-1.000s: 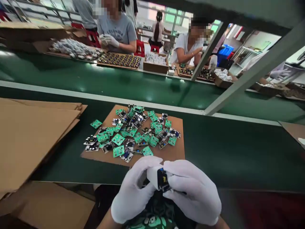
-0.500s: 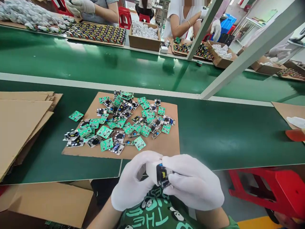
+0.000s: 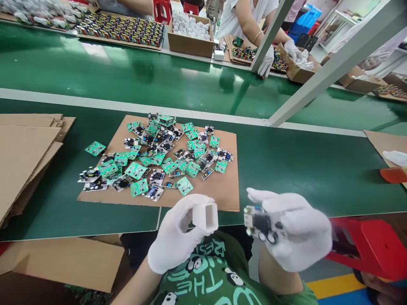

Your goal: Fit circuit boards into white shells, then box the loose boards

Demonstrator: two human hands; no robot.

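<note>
My white-gloved left hand (image 3: 178, 237) pinches a white plastic housing (image 3: 203, 217), whose open, hollow end faces right. Apart from it, to the right, my gloved right hand (image 3: 297, 228) grips a small circuit board (image 3: 262, 224) with a black block and capacitors on it. The board's inner edge is hidden by my fingers. Beyond my hands, many loose circuit boards (image 3: 135, 170), some green side up and some component side up, lie heaped on a cardboard sheet (image 3: 219, 190).
Stacked cardboard (image 3: 25, 148) lies at the left. A slanted metal post (image 3: 321, 72) rises at the right, before a green conveyor belt (image 3: 121, 70). Co-workers sit across it beside a box of white housings (image 3: 190, 40). A red stool (image 3: 365, 245) stands at lower right.
The circuit board has come out of the white housing, and my right hand has carried it to the right. My left hand still holds the housing. Across the belt, a co-worker's hand has reached down.
</note>
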